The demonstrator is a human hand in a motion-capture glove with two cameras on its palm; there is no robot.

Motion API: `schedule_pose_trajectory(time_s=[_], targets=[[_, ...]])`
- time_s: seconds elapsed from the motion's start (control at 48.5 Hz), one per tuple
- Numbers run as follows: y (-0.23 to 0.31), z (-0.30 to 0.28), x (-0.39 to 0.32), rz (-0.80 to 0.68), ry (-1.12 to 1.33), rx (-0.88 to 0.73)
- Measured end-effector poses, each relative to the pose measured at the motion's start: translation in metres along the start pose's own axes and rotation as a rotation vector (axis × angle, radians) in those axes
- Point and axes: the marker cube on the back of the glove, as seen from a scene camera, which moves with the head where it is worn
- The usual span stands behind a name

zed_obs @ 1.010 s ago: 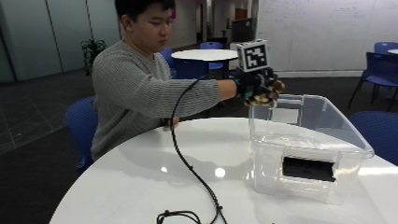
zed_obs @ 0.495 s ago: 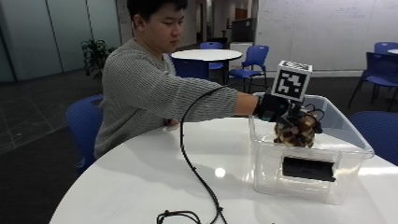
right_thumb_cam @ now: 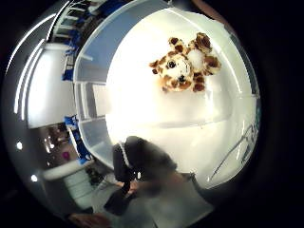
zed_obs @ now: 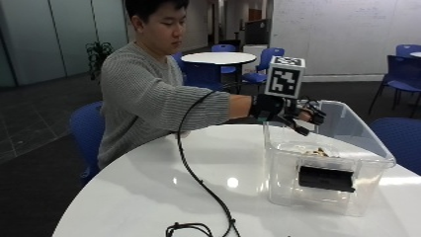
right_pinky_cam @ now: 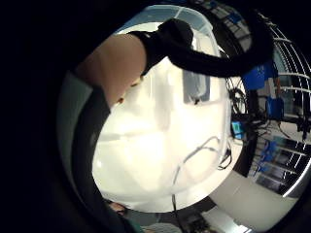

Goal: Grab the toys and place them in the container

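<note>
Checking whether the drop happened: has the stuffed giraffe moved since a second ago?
Yes. It went from the gloved hand above the container's rim down to the container floor, where the giraffe now lies.

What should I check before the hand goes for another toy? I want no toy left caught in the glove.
1. Giraffe toy lying inside the clear container, apart from the hand: ok.
2. Gloved right hand above the container's rim, holding nothing: ok.
3. Container upright on the white table: ok.
4. Black cable trailing across the table, could snag: not ok.
5. More toys waiting on the table: cannot tell, none shows.
</note>
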Motion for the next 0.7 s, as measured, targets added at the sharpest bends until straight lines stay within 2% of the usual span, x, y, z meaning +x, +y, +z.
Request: schedule_pose_trajectory(time_s=[0.124, 0.165, 0.268, 0.392, 0.536, 0.701], targets=[[0.064, -0.036, 0.034, -0.024, -0.149, 0.096], [0.099, -0.043, 0.047, -0.073, -0.19, 0.121], [0.197, -0.02, 0.033, -0.296, -0.122, 0.18], [0.298, 0.006, 0.032, -0.342, -0.047, 0.249], [0.347, 0.025, 0.034, -0.282, -0.022, 0.294], [0.38, 0.044, 0.025, -0.318, -0.034, 0.293]])
